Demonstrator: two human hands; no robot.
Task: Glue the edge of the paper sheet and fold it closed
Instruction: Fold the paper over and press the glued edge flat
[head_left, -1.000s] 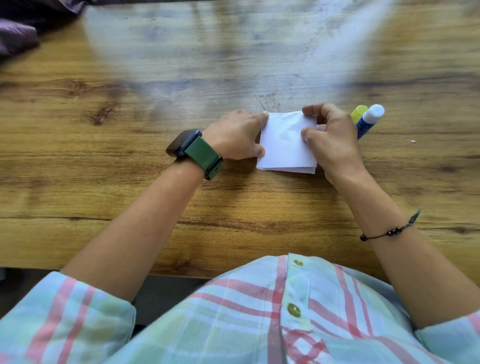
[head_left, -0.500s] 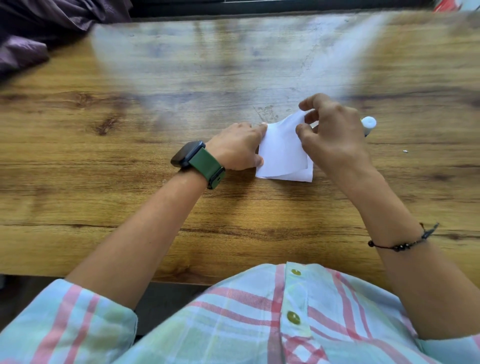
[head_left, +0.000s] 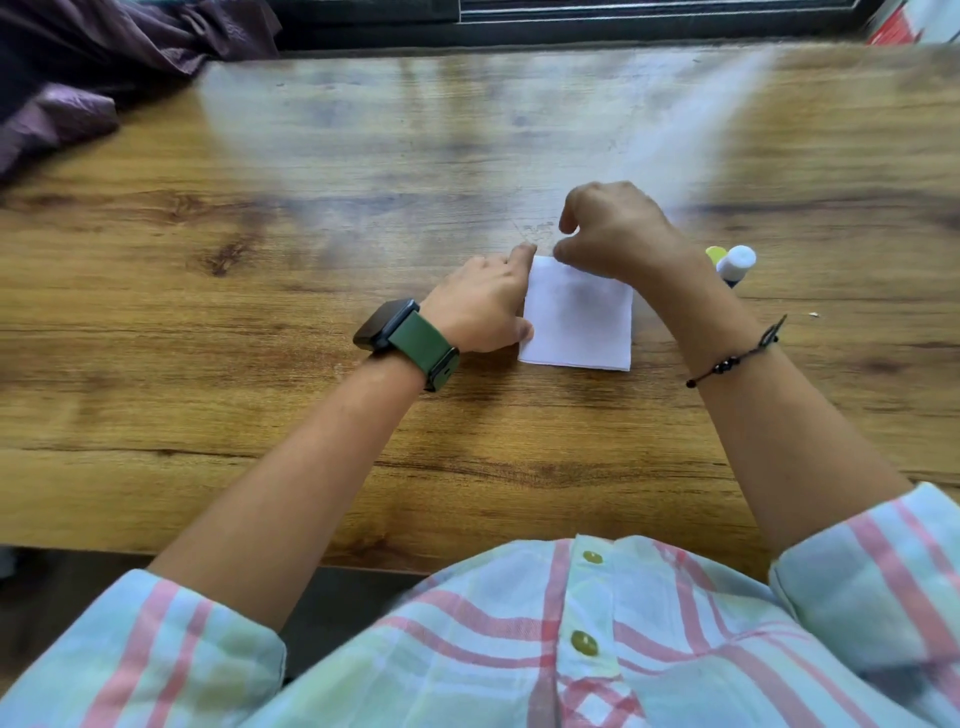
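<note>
A folded white paper sheet (head_left: 576, 319) lies flat on the wooden table (head_left: 311, 260). My left hand (head_left: 478, 306) rests at its left edge, index tip at the far left corner and thumb against the near part of that edge. My right hand (head_left: 615, 234) hovers over the sheet's far edge with curled fingers, its thumb tip down on the far left corner; the fingers hide that edge. A glue stick (head_left: 733, 262) with a white cap lies on the table just right of my right wrist, mostly hidden behind it.
Dark purple cloth (head_left: 78, 78) is bunched at the table's far left corner. A dark window frame (head_left: 571, 21) runs along the far edge. A tiny white scrap (head_left: 813, 314) lies to the right of the glue stick.
My right hand had lifted the sheet's top layer; now that layer lies flat and the hand has moved left along the far edge. My left hand stayed at the left edge.
</note>
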